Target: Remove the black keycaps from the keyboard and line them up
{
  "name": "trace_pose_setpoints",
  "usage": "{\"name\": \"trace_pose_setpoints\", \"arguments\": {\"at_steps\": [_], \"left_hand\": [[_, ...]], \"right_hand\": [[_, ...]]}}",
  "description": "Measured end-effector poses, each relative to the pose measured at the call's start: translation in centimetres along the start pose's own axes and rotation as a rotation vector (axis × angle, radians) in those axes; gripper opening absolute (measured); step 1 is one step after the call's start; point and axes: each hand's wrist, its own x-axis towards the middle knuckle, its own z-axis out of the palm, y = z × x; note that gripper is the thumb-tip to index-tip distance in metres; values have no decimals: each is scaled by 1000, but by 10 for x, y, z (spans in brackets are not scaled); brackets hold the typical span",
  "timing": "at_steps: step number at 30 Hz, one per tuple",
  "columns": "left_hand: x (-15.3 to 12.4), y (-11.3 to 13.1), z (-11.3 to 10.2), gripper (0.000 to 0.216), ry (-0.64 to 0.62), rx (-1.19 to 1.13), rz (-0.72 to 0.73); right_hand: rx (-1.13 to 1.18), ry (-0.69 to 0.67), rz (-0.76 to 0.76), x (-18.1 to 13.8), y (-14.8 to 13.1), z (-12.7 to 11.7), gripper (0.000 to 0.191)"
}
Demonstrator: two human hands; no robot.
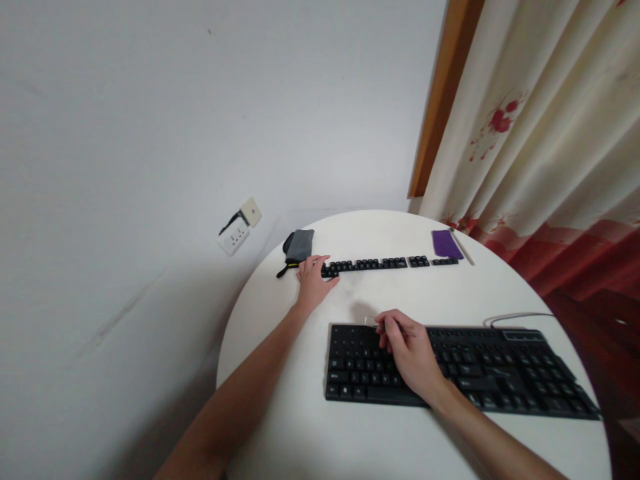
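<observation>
A black keyboard [480,373] lies on the white round table, its top row partly without keycaps. Over its upper left part is my right hand [407,347], fingers closed around a thin wire keycap puller [370,321] whose end pokes out to the left. A line of loose black keycaps [370,265] stretches across the table beyond the keyboard. At the left end of that line rests my left hand [313,280], thumb and fingers apart. Its fingertips touch or hover over the end keycaps; which of the two I cannot tell.
A grey cloth pouch [300,245] with a black cord lies behind my left hand. At the back right are a purple cloth [447,244] and a thin stick [463,247]. The keyboard's cable [520,315] runs off the right edge. Wall sockets [233,236] and a curtain [545,133] border the table [280,427].
</observation>
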Motion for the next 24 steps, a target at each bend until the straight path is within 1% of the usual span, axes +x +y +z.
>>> {"name": "trace_pose_setpoints", "arguments": {"at_steps": [9,24], "left_hand": [[1,-2,3,62,18,-6,-6],[0,0,2,61,4,-4,-30]], "right_hand": [[1,2,11,0,-1,0,34],[8,-7,5,0,0,-1,33]]}}
